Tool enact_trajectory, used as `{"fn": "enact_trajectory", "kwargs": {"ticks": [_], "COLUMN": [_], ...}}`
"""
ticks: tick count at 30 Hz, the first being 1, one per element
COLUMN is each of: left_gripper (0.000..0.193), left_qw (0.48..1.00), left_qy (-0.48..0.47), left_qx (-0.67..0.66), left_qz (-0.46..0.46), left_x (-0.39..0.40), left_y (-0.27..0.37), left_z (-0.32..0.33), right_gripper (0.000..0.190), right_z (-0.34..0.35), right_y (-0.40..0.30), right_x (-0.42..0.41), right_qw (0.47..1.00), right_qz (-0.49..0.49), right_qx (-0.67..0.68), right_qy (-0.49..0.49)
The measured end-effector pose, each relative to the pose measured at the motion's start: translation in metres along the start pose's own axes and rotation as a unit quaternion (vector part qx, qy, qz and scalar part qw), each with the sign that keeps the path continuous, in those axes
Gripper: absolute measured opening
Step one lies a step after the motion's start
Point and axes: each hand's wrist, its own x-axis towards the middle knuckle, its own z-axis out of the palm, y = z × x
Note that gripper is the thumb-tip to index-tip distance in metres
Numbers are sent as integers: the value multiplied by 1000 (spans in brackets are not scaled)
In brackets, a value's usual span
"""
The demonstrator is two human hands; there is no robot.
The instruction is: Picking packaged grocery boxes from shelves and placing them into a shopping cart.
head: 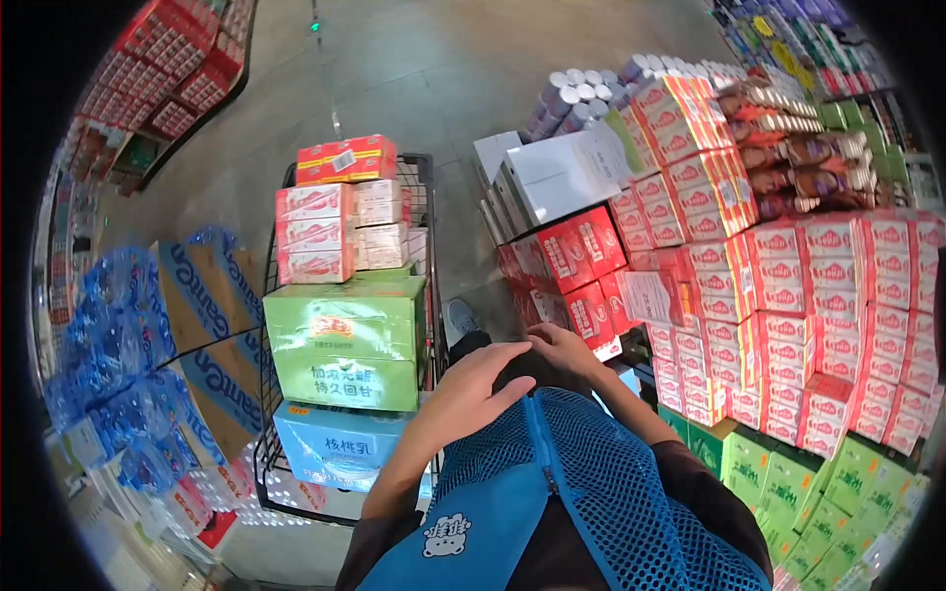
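My left hand [480, 384] is held in front of my blue mesh vest, fingers apart, holding nothing. Close by it, my right hand [565, 349] is likewise empty; the fingertips of both hands nearly meet. To the left stands a black wire shopping cart [431, 221]. It carries a green carton [344, 347], a light blue carton [347, 447], a stack of pink-and-white packs [310, 235], pale packs [379, 244] and a red-and-yellow pack [346, 159] on top. Right of my hands are red cartons [580, 251] in a display stack.
Shrink-wrapped red-and-white packs [783, 273] and green cartons [798, 487] are stacked at the right. White boxes [565, 177] stand near cans [584, 89]. Beyond the cart's left side are brown cartons [214, 295] and blue-wrapped bottles [118, 332]. A red display [162, 66] stands far left.
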Motion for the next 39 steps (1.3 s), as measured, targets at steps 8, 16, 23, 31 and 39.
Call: {"fn": "enact_trajectory", "kwargs": {"ticks": [8, 16, 23, 31, 39], "left_gripper": [44, 48, 48, 47, 65], "left_qw": [989, 951, 935, 937, 946], "left_qy": [-147, -298, -328, -319, -295], "left_qx": [22, 63, 96, 102, -130], "left_qz": [24, 52, 90, 95, 28], "left_x": [31, 27, 24, 57, 132], "left_y": [38, 73, 86, 105, 109], "left_z": [69, 175, 221, 231, 254], "right_gripper": [45, 47, 42, 33, 53], "right_z": [7, 14, -4, -133, -318], "right_y": [64, 149, 169, 133, 28], "right_x": [-86, -174, -218, -263, -298], "right_qw": [988, 936, 891, 817, 600], "right_qz": [21, 65, 53, -112, -111], "right_qx": [76, 204, 273, 155, -189], "right_qy": [133, 280, 358, 544, 770]}}
